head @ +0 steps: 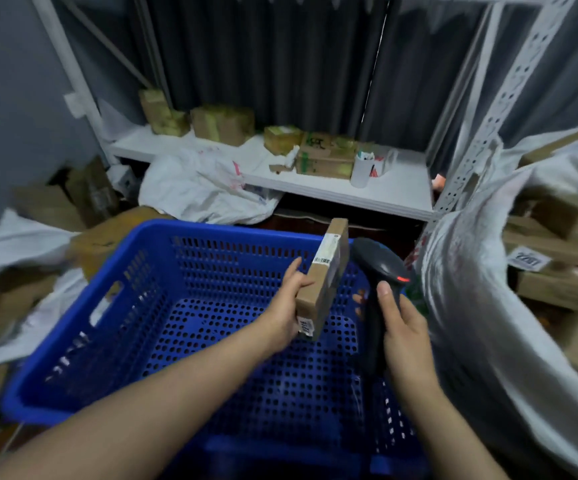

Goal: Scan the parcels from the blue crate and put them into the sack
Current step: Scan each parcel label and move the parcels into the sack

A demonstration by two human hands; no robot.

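A big blue perforated crate (114, 306) fills the lower middle of the view; no parcels show on the visible part of its floor. My left hand (285, 308) grips a flat brown cardboard parcel (322, 289) on edge above the crate, its white barcode label turned to the right. My right hand (405, 334) holds a black handheld scanner (377, 268) by its handle, head close beside the label, a red light glowing on it. The white woven sack (471, 299) stands at the right, its rim next to the scanner.
A low white shelf (394, 192) behind the crate carries several taped boxes and a white cup of pens (362, 169). Another white sack (204, 188) slumps beside it. Cardboard boxes pile up at far left and far right. A white slotted rack post (488, 109) rises at right.
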